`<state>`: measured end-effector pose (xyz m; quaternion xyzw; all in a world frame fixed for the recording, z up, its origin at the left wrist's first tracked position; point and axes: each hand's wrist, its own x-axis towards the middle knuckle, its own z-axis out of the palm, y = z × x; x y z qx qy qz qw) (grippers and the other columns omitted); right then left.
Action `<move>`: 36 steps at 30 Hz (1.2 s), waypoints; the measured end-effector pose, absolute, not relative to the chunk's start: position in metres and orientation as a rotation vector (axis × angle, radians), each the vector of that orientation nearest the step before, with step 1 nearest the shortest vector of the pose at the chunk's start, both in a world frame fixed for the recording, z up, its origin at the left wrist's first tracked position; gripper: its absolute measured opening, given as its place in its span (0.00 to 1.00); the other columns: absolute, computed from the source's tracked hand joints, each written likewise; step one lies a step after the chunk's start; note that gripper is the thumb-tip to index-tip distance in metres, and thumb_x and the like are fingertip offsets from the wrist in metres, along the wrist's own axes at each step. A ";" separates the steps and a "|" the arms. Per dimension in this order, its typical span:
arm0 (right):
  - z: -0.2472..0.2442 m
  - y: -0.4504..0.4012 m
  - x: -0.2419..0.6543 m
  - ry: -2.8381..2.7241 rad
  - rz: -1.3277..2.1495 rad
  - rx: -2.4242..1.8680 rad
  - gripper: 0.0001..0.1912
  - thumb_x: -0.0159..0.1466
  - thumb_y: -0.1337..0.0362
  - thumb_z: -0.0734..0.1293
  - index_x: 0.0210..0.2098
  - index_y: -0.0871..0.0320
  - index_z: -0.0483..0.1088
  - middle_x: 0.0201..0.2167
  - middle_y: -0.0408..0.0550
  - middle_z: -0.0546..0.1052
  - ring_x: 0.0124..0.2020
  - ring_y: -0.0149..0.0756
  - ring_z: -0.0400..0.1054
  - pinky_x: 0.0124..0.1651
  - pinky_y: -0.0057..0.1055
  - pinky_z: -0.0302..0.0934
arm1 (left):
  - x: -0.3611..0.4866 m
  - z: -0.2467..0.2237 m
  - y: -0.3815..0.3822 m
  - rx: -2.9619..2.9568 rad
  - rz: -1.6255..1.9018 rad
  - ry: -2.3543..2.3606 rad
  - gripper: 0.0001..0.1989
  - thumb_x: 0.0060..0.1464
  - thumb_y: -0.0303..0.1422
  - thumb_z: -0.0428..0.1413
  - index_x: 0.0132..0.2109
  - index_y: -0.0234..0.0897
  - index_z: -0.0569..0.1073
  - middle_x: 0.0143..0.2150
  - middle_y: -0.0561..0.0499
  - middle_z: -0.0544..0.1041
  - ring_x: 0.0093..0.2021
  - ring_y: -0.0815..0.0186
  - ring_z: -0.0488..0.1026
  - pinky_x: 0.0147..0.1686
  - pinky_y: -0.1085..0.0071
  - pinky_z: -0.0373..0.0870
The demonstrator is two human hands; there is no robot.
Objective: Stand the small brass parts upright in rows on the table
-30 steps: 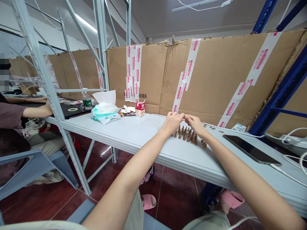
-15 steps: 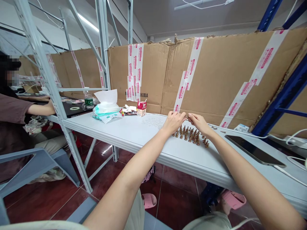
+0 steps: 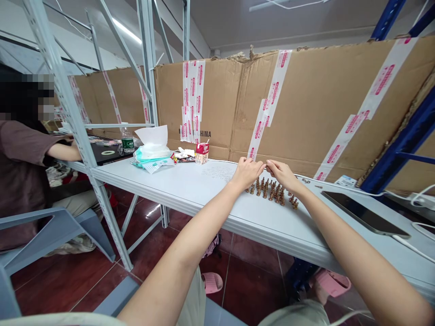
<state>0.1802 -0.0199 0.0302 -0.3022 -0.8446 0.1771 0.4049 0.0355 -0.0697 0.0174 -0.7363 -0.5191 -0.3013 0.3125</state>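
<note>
My left hand (image 3: pixel 248 172) and my right hand (image 3: pixel 280 173) meet fingertip to fingertip over the back part of the white table (image 3: pixel 190 192). Both are closed in a pinch, and whatever lies between the fingertips is too small to make out. Just below them, several small brass-coloured screw-like pieces (image 3: pixel 272 192) stand upright in rows, partly hidden by my right hand and wrist. Left of my left hand, many tiny clear pieces (image 3: pixel 217 172) are scattered on the tabletop.
A tissue pack (image 3: pixel 152 151) and a red-and-white drink carton (image 3: pixel 202 153) stand at the back left. On the right lie a black phone (image 3: pixel 363 212) and white cables. Cardboard (image 3: pixel 306 104) walls the rear. A person (image 3: pixel 25 181) sits at far left behind a metal post (image 3: pixel 81 145).
The view has shifted slightly. My hands stay together, their fingertips a little closer. The person at far left has leaned further into view.
</note>
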 end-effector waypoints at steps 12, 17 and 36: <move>0.031 -0.021 0.181 -2.146 0.377 -0.789 0.25 0.60 0.44 0.50 0.21 0.58 0.55 0.17 0.40 0.57 0.21 0.28 0.50 0.25 0.27 0.46 | 0.035 0.017 -0.070 -1.964 -0.810 -1.360 0.19 0.62 0.38 0.35 0.38 0.36 0.67 0.33 0.49 0.74 0.38 0.64 0.67 0.40 0.66 0.52; 0.034 -0.024 0.182 -2.152 0.321 -0.821 0.25 0.61 0.46 0.50 0.19 0.58 0.54 0.16 0.40 0.57 0.20 0.27 0.49 0.25 0.27 0.45 | 0.036 0.018 -0.069 -1.981 -0.817 -1.404 0.17 0.62 0.36 0.37 0.37 0.35 0.68 0.30 0.49 0.73 0.37 0.64 0.68 0.38 0.67 0.54; 0.038 -0.017 0.193 -1.818 0.919 -0.666 0.22 0.43 0.52 0.72 0.34 0.59 0.71 0.32 0.47 0.74 0.30 0.32 0.69 0.38 0.34 0.67 | 0.025 0.021 -0.067 -2.017 -1.104 -1.410 0.15 0.60 0.35 0.42 0.44 0.40 0.72 0.39 0.50 0.71 0.43 0.67 0.64 0.41 0.71 0.61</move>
